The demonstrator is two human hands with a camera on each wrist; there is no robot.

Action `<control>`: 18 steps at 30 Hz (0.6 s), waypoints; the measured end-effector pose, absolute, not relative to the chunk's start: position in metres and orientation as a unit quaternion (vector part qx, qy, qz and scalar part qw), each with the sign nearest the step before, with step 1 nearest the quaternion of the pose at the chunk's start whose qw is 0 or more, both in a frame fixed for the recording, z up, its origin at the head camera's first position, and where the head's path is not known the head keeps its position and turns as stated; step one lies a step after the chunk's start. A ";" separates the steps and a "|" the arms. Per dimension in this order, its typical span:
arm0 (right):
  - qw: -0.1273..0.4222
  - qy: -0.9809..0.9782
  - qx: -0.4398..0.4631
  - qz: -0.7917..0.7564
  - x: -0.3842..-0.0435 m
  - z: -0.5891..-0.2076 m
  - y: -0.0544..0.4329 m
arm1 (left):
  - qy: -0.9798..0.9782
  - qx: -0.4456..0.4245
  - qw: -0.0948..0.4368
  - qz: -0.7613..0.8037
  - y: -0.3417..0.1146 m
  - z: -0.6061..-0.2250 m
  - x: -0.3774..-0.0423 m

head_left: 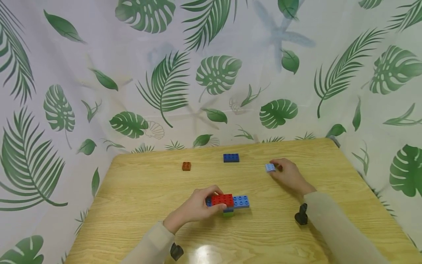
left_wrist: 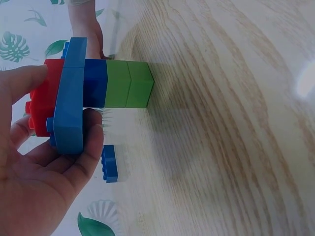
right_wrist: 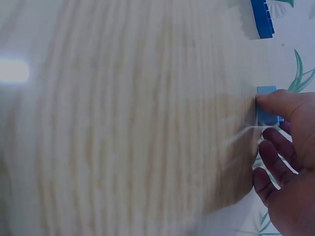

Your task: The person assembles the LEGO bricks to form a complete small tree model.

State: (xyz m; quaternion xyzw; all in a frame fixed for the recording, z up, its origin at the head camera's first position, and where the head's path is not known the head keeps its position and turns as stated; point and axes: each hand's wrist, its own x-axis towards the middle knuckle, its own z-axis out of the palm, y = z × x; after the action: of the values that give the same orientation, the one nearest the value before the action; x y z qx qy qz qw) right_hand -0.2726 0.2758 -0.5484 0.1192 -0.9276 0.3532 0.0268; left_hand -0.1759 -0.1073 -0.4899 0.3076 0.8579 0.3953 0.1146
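Head view forward and down, wrist views close, tabletop (head_left: pixel 138 194) shared

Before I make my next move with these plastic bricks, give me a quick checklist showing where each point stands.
1. Left hand grips the multicoloured stack of plastic toy bricks: ok.
2. Right hand pinches the small light-blue studded plastic brick: ok.
3. That brick's studs face up: ok, as the head view shows.
4. Exposed studs on the rectangular blue plastic brick at the stack's right end: ok.
5. Stack's lowest green plastic brick rests on the wood-grain table: cannot tell, contact isn't clear.
6. Small brick over the stack: not ok, it is apart, farther back and to the right.
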 end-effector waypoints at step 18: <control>-0.008 -0.912 0.195 0.362 -0.235 -0.482 0.214 | 0.856 0.307 0.120 0.398 -0.110 -0.492 -0.177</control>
State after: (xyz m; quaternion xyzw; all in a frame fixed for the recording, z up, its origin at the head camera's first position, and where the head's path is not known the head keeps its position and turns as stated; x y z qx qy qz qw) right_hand -0.2352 0.2142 -0.4825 0.1946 -0.9117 0.3618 -0.0077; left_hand -0.1772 -0.1098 -0.4921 0.3068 0.8564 0.3977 0.1197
